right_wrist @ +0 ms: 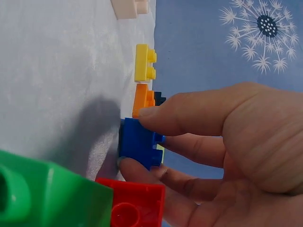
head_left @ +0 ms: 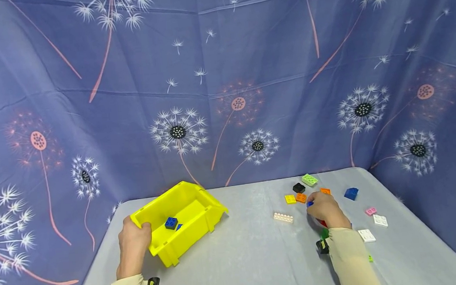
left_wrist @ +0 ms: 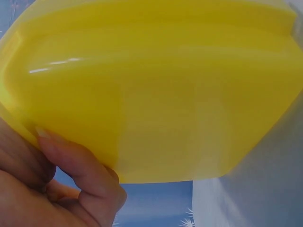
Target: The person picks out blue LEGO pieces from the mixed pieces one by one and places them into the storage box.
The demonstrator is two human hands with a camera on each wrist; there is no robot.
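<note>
My left hand (head_left: 134, 241) grips the near left end of a yellow bin (head_left: 190, 247), its thumb over the rim. A blue brick (head_left: 171, 223) and a smaller-looking blue piece (head_left: 179, 227), partly hidden by the side wall, lie inside. Over on the right, my right hand (head_left: 326, 208) pinches another blue brick (right_wrist: 138, 142) between thumb and fingers. In the right wrist view, a red brick (right_wrist: 142, 201) and a green brick (right_wrist: 52, 194) stand close below that hand. The left wrist view shows the bin's outer wall (left_wrist: 165, 118) with fingers curled at its edge.
Beyond the right hand lie yellow (head_left: 290, 199), orange (head_left: 300, 197), black (head_left: 299, 188) and light green (head_left: 309, 180) bricks. A cream brick (head_left: 283, 217) lies to its left. Blue (head_left: 351, 193), pink (head_left: 370, 211) and white (head_left: 380, 220) pieces are on the right. A patterned curtain (head_left: 221, 61) backs the table.
</note>
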